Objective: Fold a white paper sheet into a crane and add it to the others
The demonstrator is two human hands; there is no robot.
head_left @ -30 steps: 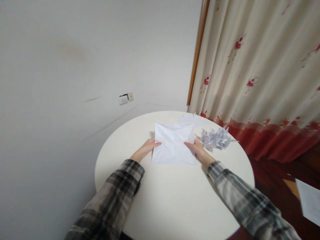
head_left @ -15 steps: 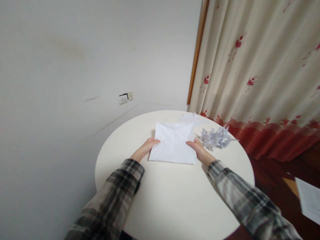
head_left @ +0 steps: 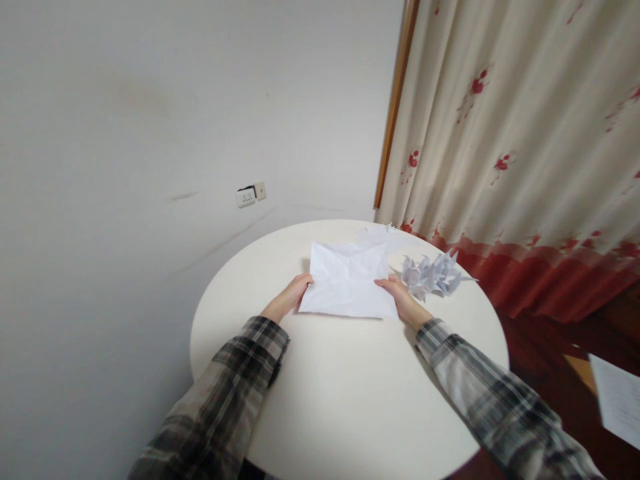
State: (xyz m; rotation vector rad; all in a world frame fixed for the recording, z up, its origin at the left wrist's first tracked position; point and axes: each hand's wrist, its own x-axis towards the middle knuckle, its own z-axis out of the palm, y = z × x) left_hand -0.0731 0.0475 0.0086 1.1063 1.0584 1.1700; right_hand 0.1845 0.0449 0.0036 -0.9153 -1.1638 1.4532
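Note:
A creased white sheet of paper (head_left: pixel 347 283) is held between my two hands, just above the round white table (head_left: pixel 350 387). My left hand (head_left: pixel 293 294) pinches its left edge, thumb on top and fingers underneath. At the right edge, my right hand (head_left: pixel 401 299) grips the sheet the same way, its thumb lying on the paper. The fingers of both hands are mostly hidden below. Close to my right hand sits a cluster of folded white paper pieces (head_left: pixel 434 275) with pointed tips.
More white paper (head_left: pixel 370 234) lies at the table's far edge, with a small folded piece (head_left: pixel 389 228) on it. Behind stand a wall with a socket (head_left: pixel 245 197) and a flowered curtain (head_left: pixel 525 153). Printed paper (head_left: pixel 617 400) shows at the lower right.
The sheet's near edge has risen slightly and the dip in its far edge has flattened. My left thumb has drawn back toward the left edge.

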